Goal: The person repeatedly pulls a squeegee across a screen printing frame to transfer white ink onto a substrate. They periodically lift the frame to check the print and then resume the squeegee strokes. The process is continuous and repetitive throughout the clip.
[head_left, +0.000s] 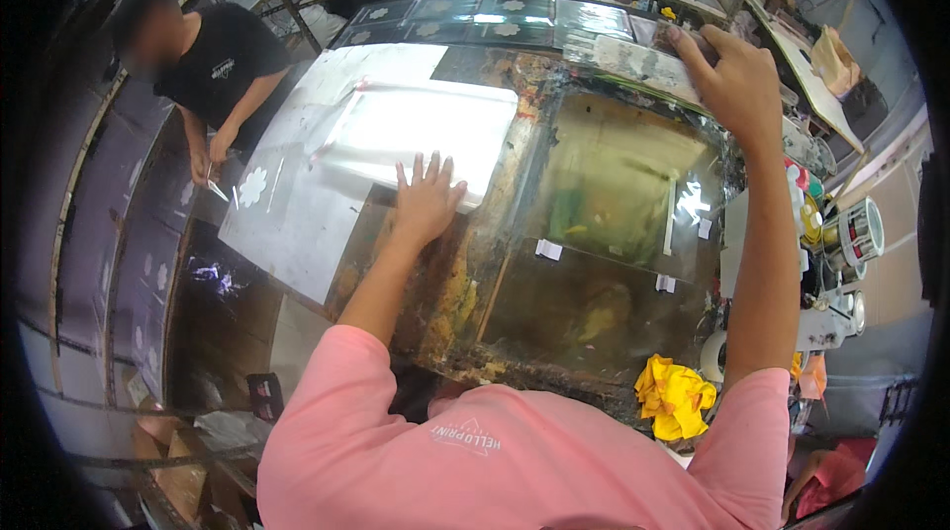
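My left hand (427, 201) lies flat with its fingers spread, at the near edge of a stack of white sheets (435, 129) on the worktable. Farther off to the right, my right hand (734, 80) is raised with its fingers curled, at the right end of a pale, stained bar (633, 63). What it grips there is mostly hidden by the fingers. Between my arms lies a yellowish, see-through panel (623, 179) with a thin white strip (671, 213) on it. Small white tabs (548, 250) sit near its lower edge.
Crumpled yellow cloth (675, 397) lies at the table's near right. Paint cans (853, 233) and bottles crowd the right side. Racks holding sheets with white flower shapes (495, 19) stand behind and at left. A person in black (223, 55) holds a small white piece at the left.
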Available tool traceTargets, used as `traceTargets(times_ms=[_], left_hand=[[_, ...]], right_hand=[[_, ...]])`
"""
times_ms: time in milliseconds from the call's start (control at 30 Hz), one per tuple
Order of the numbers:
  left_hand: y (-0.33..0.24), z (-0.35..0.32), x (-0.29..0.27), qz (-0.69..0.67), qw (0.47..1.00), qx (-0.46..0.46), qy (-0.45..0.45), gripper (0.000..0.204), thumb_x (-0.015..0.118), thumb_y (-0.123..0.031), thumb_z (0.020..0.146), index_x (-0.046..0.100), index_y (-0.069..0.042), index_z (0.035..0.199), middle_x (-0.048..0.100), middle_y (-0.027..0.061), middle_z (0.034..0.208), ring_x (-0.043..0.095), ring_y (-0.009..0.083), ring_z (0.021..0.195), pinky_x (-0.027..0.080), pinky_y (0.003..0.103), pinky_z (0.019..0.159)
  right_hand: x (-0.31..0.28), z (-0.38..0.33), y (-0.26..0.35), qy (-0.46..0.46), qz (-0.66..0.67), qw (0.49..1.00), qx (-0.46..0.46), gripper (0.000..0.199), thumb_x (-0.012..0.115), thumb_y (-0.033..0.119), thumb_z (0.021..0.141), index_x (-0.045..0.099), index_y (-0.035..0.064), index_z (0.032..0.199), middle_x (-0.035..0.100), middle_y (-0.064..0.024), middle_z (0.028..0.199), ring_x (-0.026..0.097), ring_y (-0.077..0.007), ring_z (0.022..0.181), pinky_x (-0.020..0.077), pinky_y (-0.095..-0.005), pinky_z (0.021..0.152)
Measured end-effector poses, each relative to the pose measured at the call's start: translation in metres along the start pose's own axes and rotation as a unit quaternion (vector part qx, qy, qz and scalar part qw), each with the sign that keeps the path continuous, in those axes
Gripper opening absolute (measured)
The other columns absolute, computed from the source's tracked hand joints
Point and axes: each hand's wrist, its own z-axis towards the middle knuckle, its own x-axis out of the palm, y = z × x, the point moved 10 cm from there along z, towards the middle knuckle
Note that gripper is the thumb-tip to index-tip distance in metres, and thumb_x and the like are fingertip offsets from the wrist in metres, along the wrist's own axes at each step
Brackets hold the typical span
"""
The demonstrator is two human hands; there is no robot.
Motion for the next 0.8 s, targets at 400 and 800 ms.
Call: traceTargets(times_ms=[400,800], left_hand=[[-0.056,0.033,-0.052,-0.021,0.991,0.129,0.04,0.045,0.038,-0.036,0.115,0.067,-0.01,0.137,0.073,0.0145,0.13,0.068,0.0379,0.118,0.04,0.063,0.116],[-0.326,-0.031,-0.007,-0.192,0.935,0.294,0.051,0.123,0.054,-0.097,0.078,0.044,-0.01,0.164,0.028,0.0264,0.173,0.022,0.0454,0.162,-0.004,0.07,0.127]], right_hand=[[0.005,-0.013,0.002,-0.03,-0.018,0.999,-0.035,0.064,0.057,0.063,0.101,0.077,0.0026,0.099,0.076,-0.0193,0.093,0.07,-0.0398,0.091,0.0483,-0.0504,0.083],[-0.004,-0.013,0.007,-0.062,0.002,0.997,-0.046,0.067,0.056,0.061,0.099,0.078,0.0007,0.081,0.074,-0.0254,0.08,0.072,-0.043,0.078,0.0534,-0.055,0.081]])
